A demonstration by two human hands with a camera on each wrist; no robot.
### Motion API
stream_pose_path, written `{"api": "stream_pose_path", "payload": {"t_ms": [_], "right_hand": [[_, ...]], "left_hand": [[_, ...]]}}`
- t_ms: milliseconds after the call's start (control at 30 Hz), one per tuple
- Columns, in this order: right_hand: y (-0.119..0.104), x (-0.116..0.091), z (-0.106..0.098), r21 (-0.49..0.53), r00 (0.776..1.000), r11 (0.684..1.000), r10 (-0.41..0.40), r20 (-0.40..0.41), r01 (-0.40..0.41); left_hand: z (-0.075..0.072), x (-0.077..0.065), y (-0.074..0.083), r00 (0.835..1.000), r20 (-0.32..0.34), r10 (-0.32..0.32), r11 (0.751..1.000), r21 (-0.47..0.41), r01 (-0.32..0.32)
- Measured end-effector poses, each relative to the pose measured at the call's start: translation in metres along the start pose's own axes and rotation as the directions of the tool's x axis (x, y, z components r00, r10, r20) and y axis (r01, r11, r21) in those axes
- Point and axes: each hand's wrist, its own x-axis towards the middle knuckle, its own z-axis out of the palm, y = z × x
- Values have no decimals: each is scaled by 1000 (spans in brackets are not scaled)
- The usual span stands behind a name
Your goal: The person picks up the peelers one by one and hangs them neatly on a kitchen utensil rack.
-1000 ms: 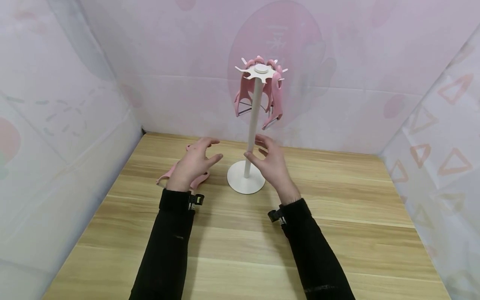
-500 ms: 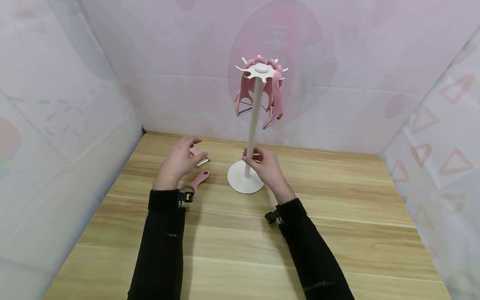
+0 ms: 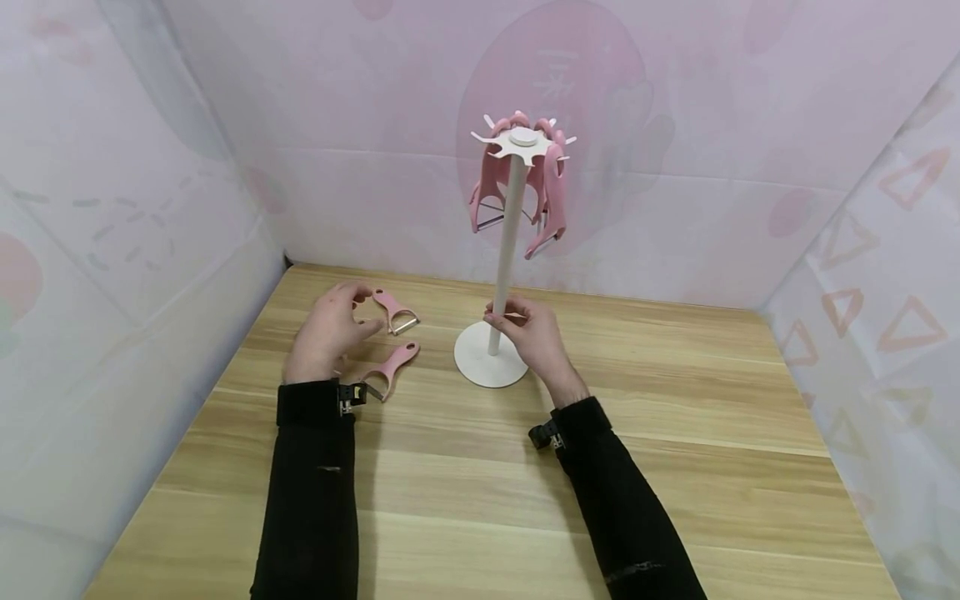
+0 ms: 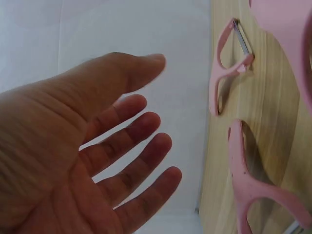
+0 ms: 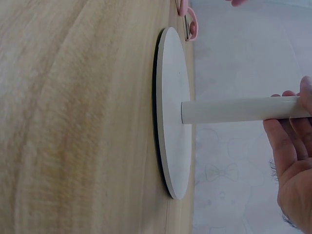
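"What is hidden or cut off?"

"In the head view, a far pink peeler (image 3: pixel 388 305) and a near pink peeler (image 3: pixel 393 362) are seen lying on the wooden table (image 3: pixel 750 458), but a third pink peeler (image 4: pixel 240 180) is covered by the left hand (image 3: pixel 330 329). It is shown only in the left wrist view, where its blade end is cropped by the frame. The hanging pink peelers (image 3: pixel 555 192) are overlapped by one another and by the pole, so their number cannot be told."

"How are the hands posed?"

"The left is held above the table just beside the peelers, its fingers loosely spread and its thumb set wide apart; nothing is gripped. By the right hand (image 3: pixel 534 333), the pole of the white stand (image 3: pixel 507 242) is held low down, between thumb and curled fingers."

"And from the right wrist?"

"The round base (image 5: pixel 175 146) is shown edge-on, flat on the table. The hooks are left out of that frame, and pink fragments are cropped at its top."
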Motion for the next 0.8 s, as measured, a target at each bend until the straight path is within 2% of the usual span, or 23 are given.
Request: {"api": "stream_pose_path", "payload": {"t_ms": [300,467,633,800], "right_hand": [[1,-1,0,-11,1000,1000,6,-4,-6],[1,-1,0,-16,1000,1000,6,-4,-6],[1,-1,0,-22,1000,1000,12,-2,-12],[2,-1,0,-30,1000,999,14,3,-13]], "left_hand": [[1,-6,-15,991,38,-132,991,29,131],[3,-9,-20,974,79,-214,975,80,207],[5,-10,-22,952,113,-285,957,87,276],[8,-10,-25,944,107,-313,949,79,306]]}}
